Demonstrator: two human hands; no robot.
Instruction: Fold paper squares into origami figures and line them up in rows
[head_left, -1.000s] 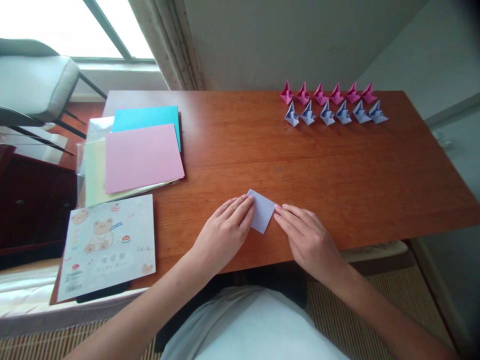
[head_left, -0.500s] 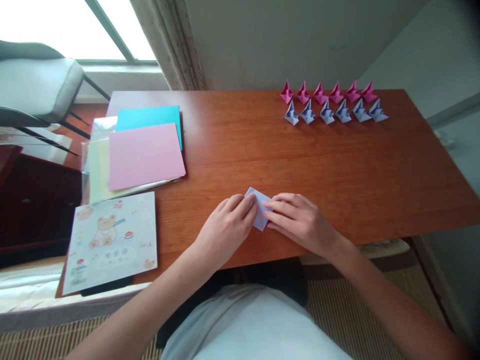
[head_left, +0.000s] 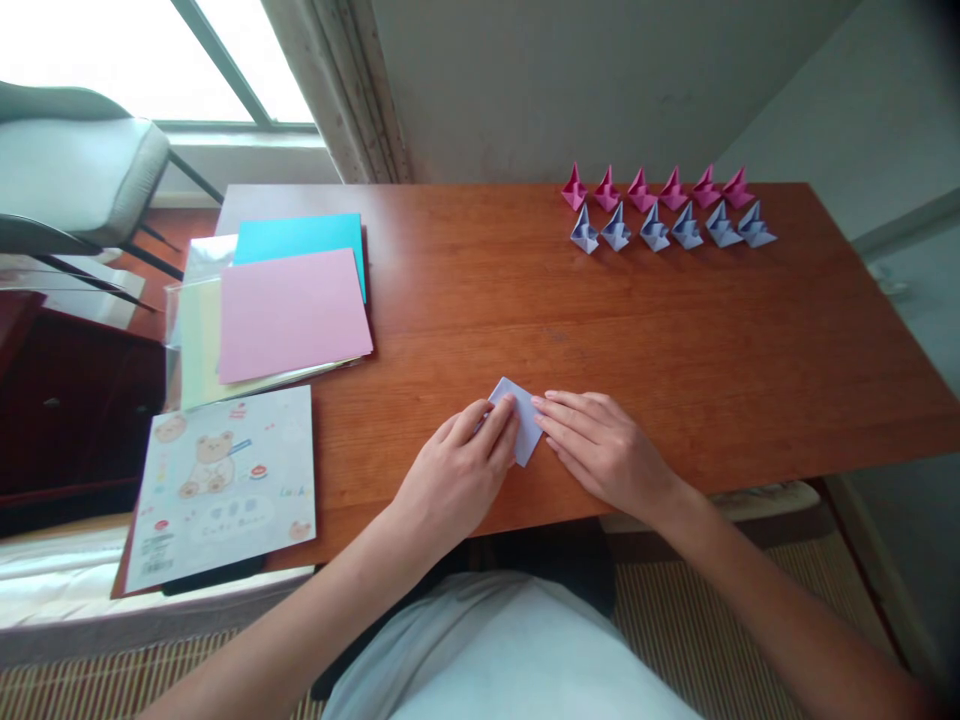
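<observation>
A small folded sheet of pale lavender paper point(head_left: 527, 434) lies on the wooden table near its front edge, one corner pointing away from me. My left hand point(head_left: 463, 462) rests on its left part, fingers bent together with the fingertips pressing on the paper. My right hand point(head_left: 606, 448) lies at the paper's right edge, its fingers nearly straight and side by side, the tips touching that edge. The paper's left corner is partly hidden under my left fingers.
Pink folded paper shapes point(head_left: 641, 192) stand in a row at the table's back right, with a row of lavender ones point(head_left: 655, 232) before them. Pink sheets point(head_left: 296, 315), blue sheets point(head_left: 300, 235) and a bear-printed packet point(head_left: 225, 490) lie on the left. A chair point(head_left: 82, 180) stands beyond.
My left fingertips have shifted slightly over the paper, and the fingers of my right hand have straightened and drawn closer together at its right edge. More of the paper's right part shows.
</observation>
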